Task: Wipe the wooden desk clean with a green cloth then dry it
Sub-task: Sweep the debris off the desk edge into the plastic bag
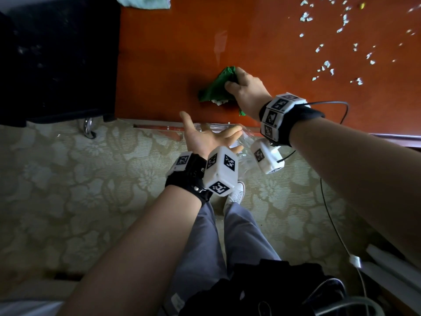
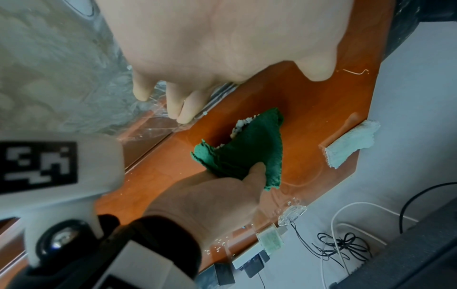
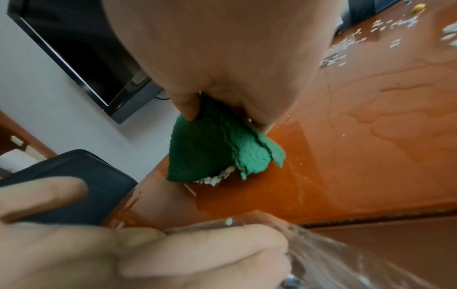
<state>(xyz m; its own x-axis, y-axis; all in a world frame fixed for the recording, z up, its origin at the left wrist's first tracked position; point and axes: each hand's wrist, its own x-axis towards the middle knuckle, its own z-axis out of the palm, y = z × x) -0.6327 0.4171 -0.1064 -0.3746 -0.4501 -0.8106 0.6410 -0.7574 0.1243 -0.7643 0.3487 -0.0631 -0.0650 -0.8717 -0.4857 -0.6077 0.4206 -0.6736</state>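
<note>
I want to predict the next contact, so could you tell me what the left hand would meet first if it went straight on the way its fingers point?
Probably the clear plastic bag at the desk edge; the left hand seems nearly touching it.

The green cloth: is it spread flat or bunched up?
Bunched up. The right hand grips the green cloth in crumpled folds on the desk, with white crumbs gathered under its edge.
</note>
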